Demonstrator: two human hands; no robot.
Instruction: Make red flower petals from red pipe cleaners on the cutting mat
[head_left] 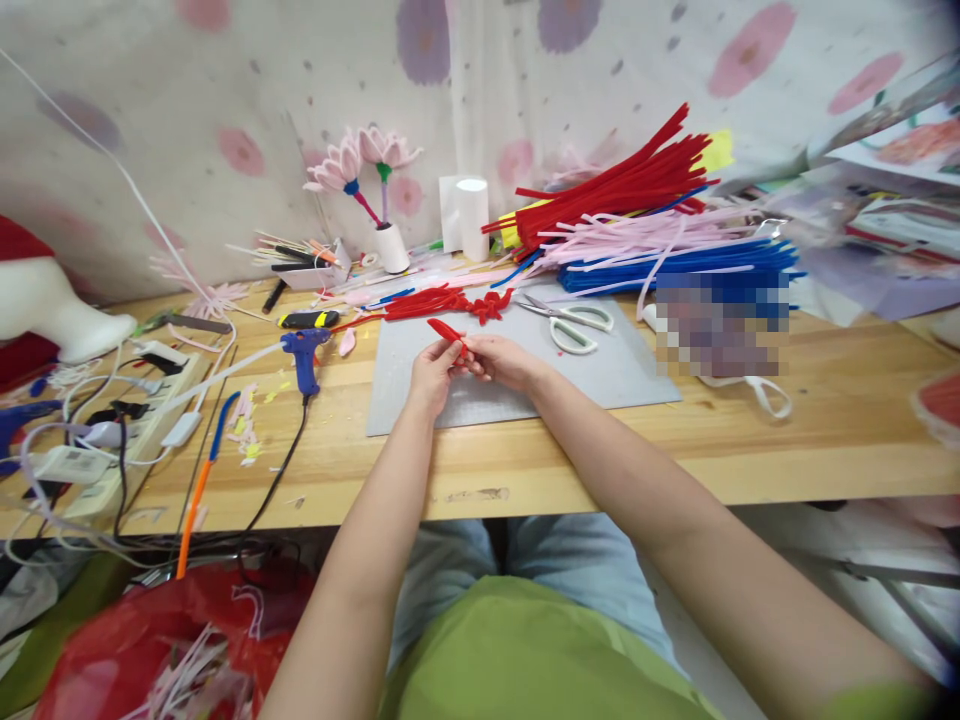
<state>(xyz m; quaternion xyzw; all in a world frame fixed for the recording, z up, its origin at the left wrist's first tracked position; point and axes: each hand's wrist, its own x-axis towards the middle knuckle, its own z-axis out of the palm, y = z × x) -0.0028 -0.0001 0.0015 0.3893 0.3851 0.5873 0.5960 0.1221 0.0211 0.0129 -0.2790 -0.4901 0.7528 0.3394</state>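
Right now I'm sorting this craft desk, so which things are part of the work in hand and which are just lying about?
In hand:
left hand
right hand
red pipe-cleaner piece, held by both
grey cutting mat beneath

Lying about:
scissors
blue glue gun
stacked pipe cleaners
pink flowers
power strip

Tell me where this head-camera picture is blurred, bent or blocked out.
Head view: even light; the hands and the red pipe cleaner piece are sharp; the table edge bows from wide-angle distortion; corners smear; a pixelated patch hides something beside the scissors.
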